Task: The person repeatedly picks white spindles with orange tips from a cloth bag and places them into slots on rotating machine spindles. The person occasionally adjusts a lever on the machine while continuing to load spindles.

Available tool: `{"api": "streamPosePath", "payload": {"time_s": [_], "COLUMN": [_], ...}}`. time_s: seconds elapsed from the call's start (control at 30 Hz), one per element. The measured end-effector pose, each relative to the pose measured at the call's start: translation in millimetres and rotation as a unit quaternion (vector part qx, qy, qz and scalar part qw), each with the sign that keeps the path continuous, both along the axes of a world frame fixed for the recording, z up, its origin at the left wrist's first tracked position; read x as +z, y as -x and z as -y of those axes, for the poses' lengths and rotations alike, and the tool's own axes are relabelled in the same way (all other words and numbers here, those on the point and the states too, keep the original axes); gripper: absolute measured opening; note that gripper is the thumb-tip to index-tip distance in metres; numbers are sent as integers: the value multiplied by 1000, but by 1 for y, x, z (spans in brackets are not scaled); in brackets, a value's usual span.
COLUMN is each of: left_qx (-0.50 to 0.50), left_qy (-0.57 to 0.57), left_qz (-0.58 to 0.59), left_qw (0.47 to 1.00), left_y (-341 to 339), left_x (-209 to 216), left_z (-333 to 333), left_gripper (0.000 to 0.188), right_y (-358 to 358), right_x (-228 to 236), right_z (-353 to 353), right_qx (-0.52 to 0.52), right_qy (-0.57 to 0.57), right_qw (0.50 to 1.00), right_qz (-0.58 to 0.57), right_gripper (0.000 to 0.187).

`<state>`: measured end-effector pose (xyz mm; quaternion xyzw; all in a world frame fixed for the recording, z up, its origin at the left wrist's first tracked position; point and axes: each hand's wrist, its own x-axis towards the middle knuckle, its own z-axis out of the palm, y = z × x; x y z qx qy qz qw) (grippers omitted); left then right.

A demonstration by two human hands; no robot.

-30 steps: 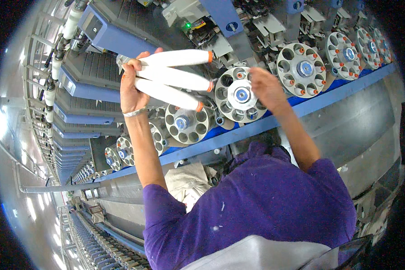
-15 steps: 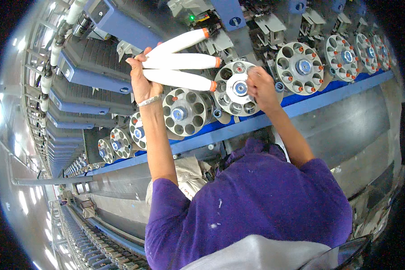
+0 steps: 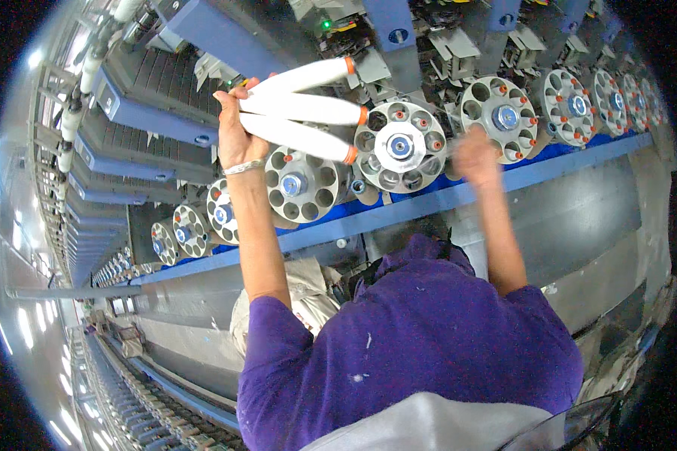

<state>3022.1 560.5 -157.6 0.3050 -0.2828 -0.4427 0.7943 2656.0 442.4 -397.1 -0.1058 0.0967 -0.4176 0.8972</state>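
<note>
My left hand (image 3: 241,135) is closed round the narrow ends of three white yarn bobbins (image 3: 305,108), which fan out to the right with orange tips. They hang above and partly in front of a round bobbin magazine (image 3: 302,156) with one orange tip in its holes. My right hand (image 3: 477,156), smeared by motion, is between a middle magazine (image 3: 400,146) and the magazine to its right (image 3: 506,116). Its fingers cannot be made out. Orange tips show in several upper and right holes of the middle magazine; its lower holes show no tips.
A blue rail (image 3: 368,213) runs below the row of magazines. Grey and blue winding units (image 3: 158,113) line the left and top. Beige cloth (image 3: 308,289) hangs near my left arm. Another machine row (image 3: 147,391) stretches along the lower left.
My right hand has moved right, away from the middle magazine, where another orange tip now shows on the right side. My left hand still holds the three yarn bobbins, and the view has shifted slightly.
</note>
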Motion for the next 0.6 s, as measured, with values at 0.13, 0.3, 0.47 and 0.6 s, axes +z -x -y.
{"api": "streamPosePath", "payload": {"time_s": [0.13,0.3,0.47,0.6], "left_qx": [-73,-150,-130,-140], "left_qy": [-43,-80,-85,-70], "left_qz": [62,55,11,33], "left_qw": [995,984,988,987], "left_y": [-12,13,12,3], "left_x": [0,-10,-5,-9], "left_z": [-17,4,12,-4], "left_gripper": [40,44,43,43], "right_y": [106,-35,-75,0], "right_x": [-19,72,109,93], "right_z": [54,4,-73,-45], "right_qx": [-341,-219,259,2], "right_qy": [57,433,425,186], "right_qw": [938,720,840,935], "right_qz": [-8,-495,-215,-302], "right_gripper": [26,38,33,8]}}
